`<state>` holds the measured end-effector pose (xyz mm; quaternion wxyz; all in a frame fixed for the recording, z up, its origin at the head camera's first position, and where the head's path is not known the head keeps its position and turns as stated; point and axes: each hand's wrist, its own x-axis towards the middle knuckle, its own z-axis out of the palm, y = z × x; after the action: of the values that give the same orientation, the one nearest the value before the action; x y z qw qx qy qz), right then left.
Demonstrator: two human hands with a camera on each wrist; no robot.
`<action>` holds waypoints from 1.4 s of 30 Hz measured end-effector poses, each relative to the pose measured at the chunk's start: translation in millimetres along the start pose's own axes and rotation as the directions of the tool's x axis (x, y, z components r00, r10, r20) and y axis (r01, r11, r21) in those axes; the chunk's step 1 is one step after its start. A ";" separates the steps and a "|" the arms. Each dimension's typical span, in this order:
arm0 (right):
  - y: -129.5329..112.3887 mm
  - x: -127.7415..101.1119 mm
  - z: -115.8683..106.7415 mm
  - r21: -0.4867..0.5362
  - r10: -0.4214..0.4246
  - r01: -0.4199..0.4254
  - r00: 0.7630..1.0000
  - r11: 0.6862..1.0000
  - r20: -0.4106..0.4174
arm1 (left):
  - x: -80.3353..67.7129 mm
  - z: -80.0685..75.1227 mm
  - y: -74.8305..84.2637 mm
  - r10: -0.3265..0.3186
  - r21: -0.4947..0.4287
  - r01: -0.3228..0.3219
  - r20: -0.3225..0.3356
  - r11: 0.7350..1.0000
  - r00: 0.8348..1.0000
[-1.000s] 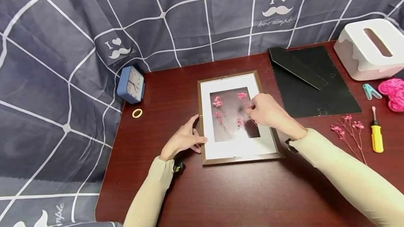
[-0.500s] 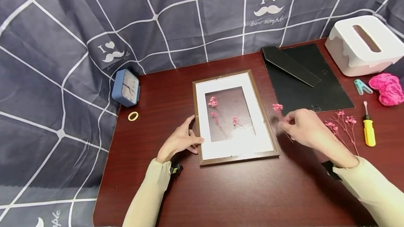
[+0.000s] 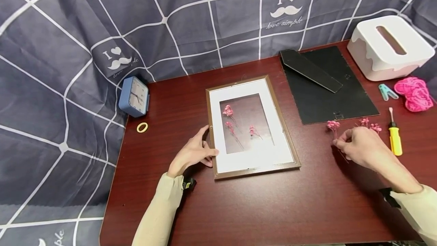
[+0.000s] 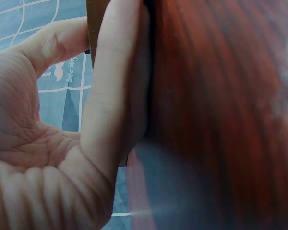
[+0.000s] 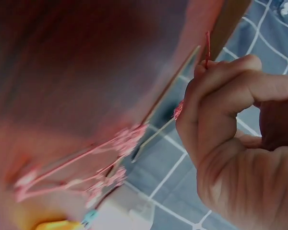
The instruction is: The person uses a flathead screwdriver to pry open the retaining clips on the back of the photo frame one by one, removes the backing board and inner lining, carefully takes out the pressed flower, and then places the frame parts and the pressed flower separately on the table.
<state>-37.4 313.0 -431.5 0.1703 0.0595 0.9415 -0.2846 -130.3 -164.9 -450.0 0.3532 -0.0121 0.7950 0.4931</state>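
Left hand (image 3: 192, 153) at centre-left, fingers relaxed, pressed flat to left edge of picture frame (image 3: 250, 124). Right hand (image 3: 362, 149) at right, well apart from frame, pinching pink sprig (image 3: 334, 127); stem upright, loose sprigs (image 3: 370, 124) just beyond knuckles.

My right hand (image 5: 235, 143) fills the right side of the view, fingers (image 5: 221, 81) curled, with a thin pink sprig (image 5: 207, 48) pinched at the fingertips and its stem end standing up above them; a pink blossom cluster shows just left of the knuckles. To the left, more pink dried flowers (image 5: 101, 163) lie blurred against the dark red table (image 5: 86, 62), with a yellow object (image 5: 53, 224) at the bottom edge that is too blurred to identify. Grey cloth with white grid lines (image 5: 182, 191) shows behind my hand.
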 end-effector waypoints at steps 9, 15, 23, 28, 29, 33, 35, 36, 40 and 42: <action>15.9 6.5 -4.9 -0.051 -0.029 0.029 1.000 0.998 -0.007 | 0.9 -3.1 -0.8 0.005 -0.018 -0.005 -0.001 1.000 1.000; 15.5 8.9 -6.0 -0.064 -0.041 0.041 0.999 0.997 0.001 | 0.4 -4.5 -3.5 0.010 -0.004 -0.010 -0.003 1.000 1.000; 14.9 7.4 1.4 -0.053 -0.023 0.026 0.998 0.998 0.063 | -6.1 -4.6 -12.2 -0.016 -0.005 0.016 -0.005 1.000 1.000; 12.6 6.3 -0.1 -0.093 -0.026 0.029 0.999 0.995 0.037 | -4.6 -3.9 -11.1 -0.001 -0.004 0.001 -0.001 1.000 1.000; 11.5 5.8 -1.2 -0.100 -0.029 0.031 0.999 0.995 0.026 | -4.1 -3.9 -10.5 0.002 -0.002 -0.002 0.000 1.000 1.000; 0.1 5.0 -5.5 -0.108 -0.049 0.046 0.998 0.993 -0.025 | -2.8 -3.7 -8.6 0.014 -0.004 -0.014 0.002 1.000 1.000; -9.9 5.5 -7.6 -0.101 -0.059 0.054 0.997 0.993 -0.047 | -2.7 -3.3 -7.3 0.021 -0.006 -0.021 0.002 1.000 1.000; -16.2 6.6 -7.9 -0.099 -0.070 0.064 0.996 0.993 -0.060 | -2.7 -3.1 -6.5 0.023 -0.008 -0.023 0.002 1.000 1.000; -46.9 14.0 -7.1 -0.101 -0.136 0.125 0.985 0.987 -0.105 | -1.1 -2.2 -4.2 0.028 -0.001 -0.028 0.004 1.000 1.000; -64.6 20.0 -4.6 -0.101 -0.178 0.166 0.977 0.981 -0.120 | 0.6 -1.9 -4.0 0.025 0.005 -0.025 0.001 1.000 1.000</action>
<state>-71.0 262.1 -401.7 0.0867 -0.0117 0.9640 -0.2511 -130.3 -168.3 -452.9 0.3474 -0.0009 0.7961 0.4955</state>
